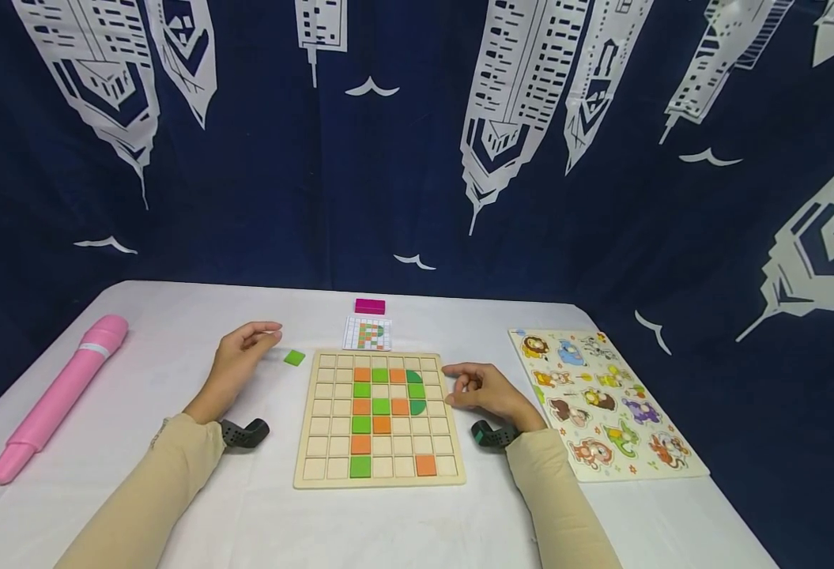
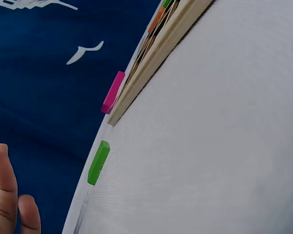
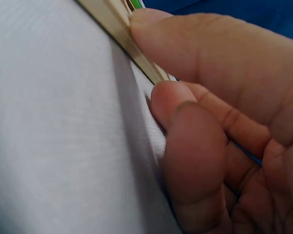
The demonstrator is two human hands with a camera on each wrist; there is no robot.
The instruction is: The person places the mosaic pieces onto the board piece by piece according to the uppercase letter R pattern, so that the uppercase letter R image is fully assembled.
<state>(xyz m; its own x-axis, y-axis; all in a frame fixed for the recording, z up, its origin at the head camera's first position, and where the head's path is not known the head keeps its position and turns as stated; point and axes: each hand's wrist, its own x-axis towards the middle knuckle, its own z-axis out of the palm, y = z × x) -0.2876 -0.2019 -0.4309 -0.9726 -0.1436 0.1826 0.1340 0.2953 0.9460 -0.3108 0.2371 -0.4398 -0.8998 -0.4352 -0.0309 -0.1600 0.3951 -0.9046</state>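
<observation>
A wooden grid board [image 1: 331, 480] bears green and orange tiles in a P shape, with a lone orange tile [image 1: 425, 465] near its lower right corner. My right hand [image 1: 488, 391] touches the board's right edge with thumb and forefinger, its other fingers bent. On the left, my left hand [image 1: 239, 359] hovers over the table with loosely bent fingers and nothing held. A loose green square tile [image 1: 294, 358] lies between that hand and the board; the left wrist view shows this green tile [image 2: 98, 163] apart from the fingers [image 2: 5, 190].
Behind the board lie a pattern card [image 1: 367, 333] with a P and a magenta block [image 1: 370, 306]. A pink stick-like object [image 1: 61, 399] rests at the far left. An animal picture puzzle board [image 1: 601, 403] lies at the right, near the right forearm.
</observation>
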